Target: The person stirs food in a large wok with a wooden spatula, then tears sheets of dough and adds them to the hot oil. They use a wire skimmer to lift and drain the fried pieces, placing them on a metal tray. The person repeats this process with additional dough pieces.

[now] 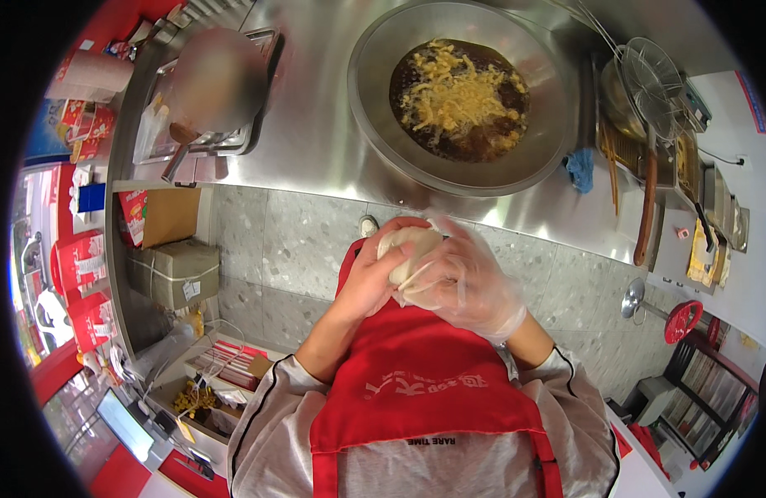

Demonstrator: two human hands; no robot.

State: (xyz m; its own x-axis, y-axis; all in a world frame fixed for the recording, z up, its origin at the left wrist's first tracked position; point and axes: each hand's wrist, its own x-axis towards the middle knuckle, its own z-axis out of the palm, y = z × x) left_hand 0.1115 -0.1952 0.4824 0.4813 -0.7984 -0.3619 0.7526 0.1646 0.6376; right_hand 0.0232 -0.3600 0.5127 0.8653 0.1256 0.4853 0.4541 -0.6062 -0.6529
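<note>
In front of my red apron, a pale, rounded food item with thin, layered edges is between my two hands; its exact kind is unclear. My bare left hand grips it from the left, thumb on top. My right hand, in a clear plastic glove, closes around its right side and is blurred. Beyond the hands, a large steel wok-shaped pan is set in the counter. Yellow battered strips bubble in its dark oil.
The steel counter edge runs past my hands. A metal tray with a scoop is at left, partly behind a blurred patch. A blue cloth and wire skimmer lie right. Cardboard boxes stand below.
</note>
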